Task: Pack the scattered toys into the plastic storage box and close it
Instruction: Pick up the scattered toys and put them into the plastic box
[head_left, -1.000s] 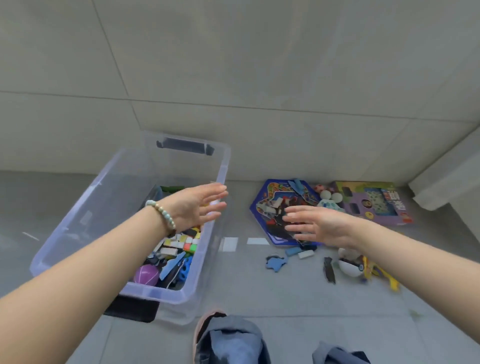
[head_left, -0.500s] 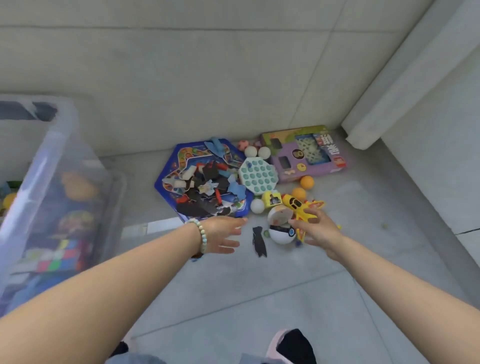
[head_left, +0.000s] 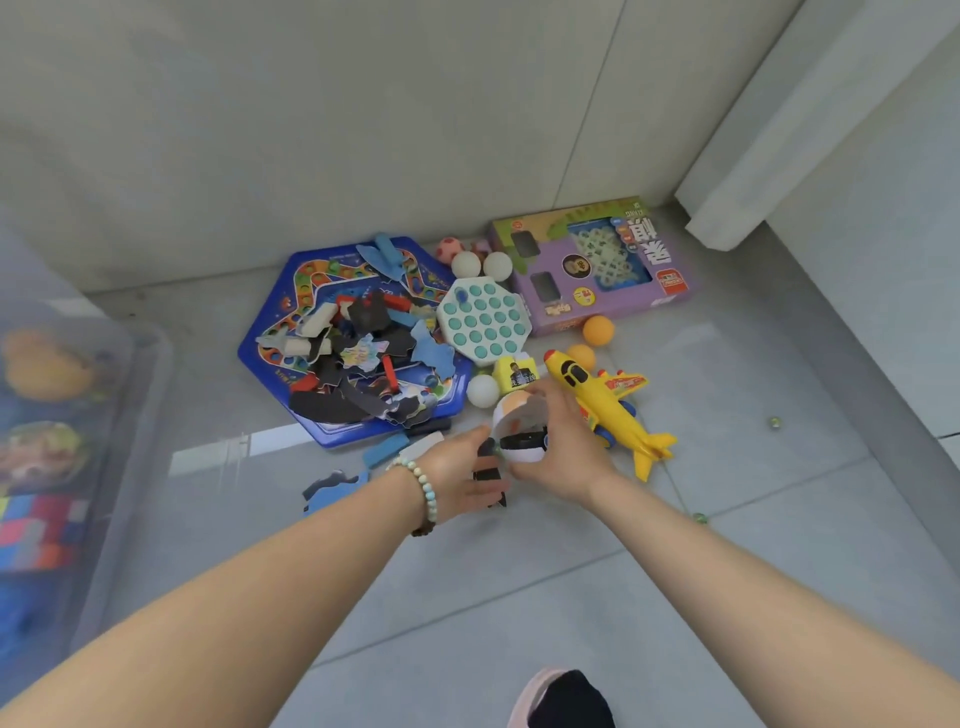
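My right hand (head_left: 561, 447) grips a white toy ball with a black band (head_left: 519, 436), hinged open, on the floor. My left hand (head_left: 457, 467), with a bead bracelet, lies beside it over a black puzzle piece (head_left: 488, 473), fingers apart. A yellow toy plane (head_left: 602, 400) lies just right of my right hand. A blue hexagonal puzzle tray (head_left: 358, 338) heaped with loose pieces sits behind. The clear plastic storage box (head_left: 78, 457) stands at the left edge with toys inside.
A teal pop-it toy (head_left: 483, 322), a purple game box (head_left: 592, 265), white balls (head_left: 480, 265), orange balls (head_left: 597, 330) and a small yellow cube (head_left: 517, 374) lie near the wall. Blue pieces (head_left: 332, 488) rest on the floor. A marble (head_left: 774, 422) sits at right.
My view swung right, away from the box to the toy pile. My right hand shifted left off the plane onto the white ball, and my left hand came up beside it.
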